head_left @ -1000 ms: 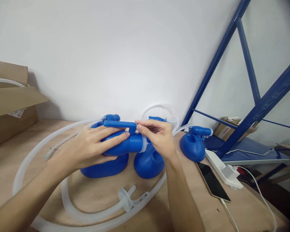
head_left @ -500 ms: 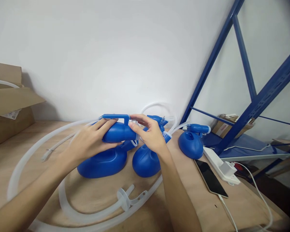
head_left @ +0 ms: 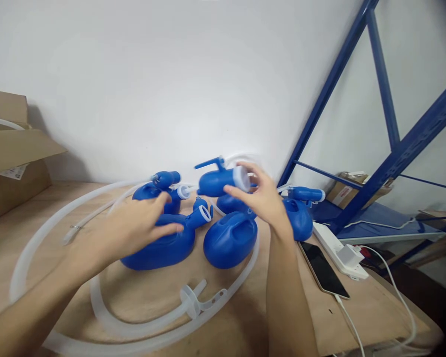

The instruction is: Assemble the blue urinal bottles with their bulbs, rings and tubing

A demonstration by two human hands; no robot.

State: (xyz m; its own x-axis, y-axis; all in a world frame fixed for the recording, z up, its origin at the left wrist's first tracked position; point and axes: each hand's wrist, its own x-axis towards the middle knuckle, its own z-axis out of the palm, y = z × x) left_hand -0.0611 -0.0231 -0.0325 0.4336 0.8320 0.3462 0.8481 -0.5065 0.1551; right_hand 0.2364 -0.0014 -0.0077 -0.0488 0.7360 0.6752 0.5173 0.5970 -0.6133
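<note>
My right hand grips a blue cylindrical funnel by its white-rimmed end, thumb in front and fingers over the top. A thin blue arm sticks up from the funnel, and its narrow end points left. My left hand has its fingers apart and holds nothing. It hovers over a blue plastic bottle, which has a slanted neck with a white rim. Beside that stands another blue bottle with a recessed grip. Behind my left hand, a blue funnel lies on a further bottle.
A long translucent hose loops over the wooden table; a white flanged strap cap lies inside the loop. At right are a blue bottle, a phone, a power strip and a blue rack. A carton stands left.
My left hand has let go of the blue funnel and moved slightly down and left. My right hand has carried the funnel to the right and turned it, so its white rim shows.
</note>
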